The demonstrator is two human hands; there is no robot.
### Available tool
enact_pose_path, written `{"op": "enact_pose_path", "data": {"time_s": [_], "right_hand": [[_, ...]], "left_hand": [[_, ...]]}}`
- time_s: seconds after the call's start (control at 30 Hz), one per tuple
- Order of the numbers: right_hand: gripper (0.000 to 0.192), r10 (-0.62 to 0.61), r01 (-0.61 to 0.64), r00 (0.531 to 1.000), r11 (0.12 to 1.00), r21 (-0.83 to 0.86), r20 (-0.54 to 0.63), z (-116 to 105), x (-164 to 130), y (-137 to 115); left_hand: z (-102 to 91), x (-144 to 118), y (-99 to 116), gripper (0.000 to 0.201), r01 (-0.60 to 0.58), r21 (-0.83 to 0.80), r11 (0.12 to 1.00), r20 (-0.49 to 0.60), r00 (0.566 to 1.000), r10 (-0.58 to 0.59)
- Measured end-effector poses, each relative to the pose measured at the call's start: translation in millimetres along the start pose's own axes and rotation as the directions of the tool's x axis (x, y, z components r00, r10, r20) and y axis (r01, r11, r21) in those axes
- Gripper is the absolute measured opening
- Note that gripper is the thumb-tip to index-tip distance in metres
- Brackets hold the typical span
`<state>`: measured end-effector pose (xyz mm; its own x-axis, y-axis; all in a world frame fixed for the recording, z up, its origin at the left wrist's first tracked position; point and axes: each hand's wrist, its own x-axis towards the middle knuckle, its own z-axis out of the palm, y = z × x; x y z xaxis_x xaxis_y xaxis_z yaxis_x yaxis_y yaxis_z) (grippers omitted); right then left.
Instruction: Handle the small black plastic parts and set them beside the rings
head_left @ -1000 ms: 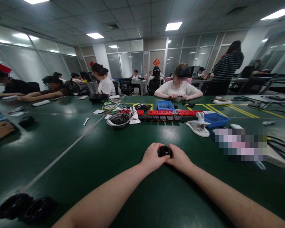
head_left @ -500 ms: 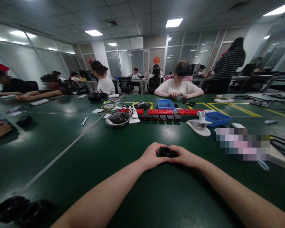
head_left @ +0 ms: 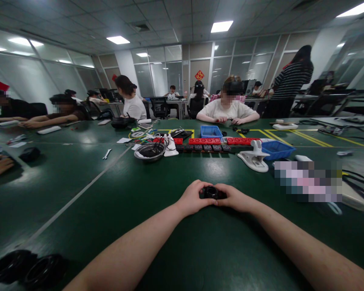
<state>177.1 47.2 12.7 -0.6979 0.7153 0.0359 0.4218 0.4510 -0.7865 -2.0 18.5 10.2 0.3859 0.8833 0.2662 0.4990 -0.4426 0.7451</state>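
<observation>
Black ring [head_left: 210, 191]: pos. at ctr of green worktop [head_left: 212, 254], btwn both hands; opening faces up. Contact w/ worktop: cannot tell. L hand [head_left: 191, 199] and R hand [head_left: 235, 199]: fingers curled round ring from opp. sides, pinching it; thumbs at near edge, tips nearly meeting.

Beyond hands, a row of items spans the worktop: metal bowl [head_left: 154, 159] w/ black item inside, white stand [head_left: 170, 148], red power strips [head_left: 204, 141], white clip [head_left: 254, 161]. Blue bin [head_left: 277, 150] sits just behind clip; 2nd bin, also blue [head_left: 211, 131], behind strips. Pixelated item [head_left: 307, 182] to R of clip; markings unreadable. Wrench [head_left: 107, 154] to L of bowl. Two black rings, near L corner: rear one [head_left: 12, 266], front one [head_left: 45, 271].

Far wall: red diamond sign [head_left: 199, 75], chars. too small to read.
</observation>
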Motion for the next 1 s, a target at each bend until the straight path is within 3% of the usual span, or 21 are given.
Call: {"op": "enact_pose_path", "data": {"time_s": [0.5, 0.63, 0.77, 0.83, 0.9, 1.0], "right_hand": [[0.029, 0.032, -0.033, 0.999, 0.999, -0.036, -0.025, 2, 0, 3], [0.027, 0.082, -0.110, 0.984, 0.978, -0.177, -0.160, 10, 3, 6], [0.024, 0.085, -0.218, 0.931, 0.909, -0.356, -0.354, 24, 6, 3], [0.021, 0.078, -0.243, 0.920, 0.883, -0.401, -0.384, 28, 6, 0], [0.024, 0.057, -0.208, 0.933, 0.890, -0.405, -0.355, 27, 5, -2], [0.045, -0.019, -0.054, 0.976, 0.944, -0.325, -0.216, 17, 1, -3]], "left_hand": [[2.3, 0, 1, 0.044, 0.029, -0.008, 1.000, -0.023, 0.999, -0.029], [7.9, 0, 4, 0.042, 0.077, 0.000, 0.997, -0.074, 0.994, -0.077], [14.9, 0, 5, 0.040, 0.157, 0.033, 0.987, -0.199, 0.969, -0.148], [15.1, -1, 5, 0.039, 0.165, 0.029, 0.986, -0.219, 0.963, -0.154], [12.0, -1, 6, 0.038, 0.136, 0.016, 0.991, -0.185, 0.974, -0.131], [4.2, -1, 6, 0.038, 0.065, -0.007, 0.998, -0.079, 0.995, -0.066]]}}
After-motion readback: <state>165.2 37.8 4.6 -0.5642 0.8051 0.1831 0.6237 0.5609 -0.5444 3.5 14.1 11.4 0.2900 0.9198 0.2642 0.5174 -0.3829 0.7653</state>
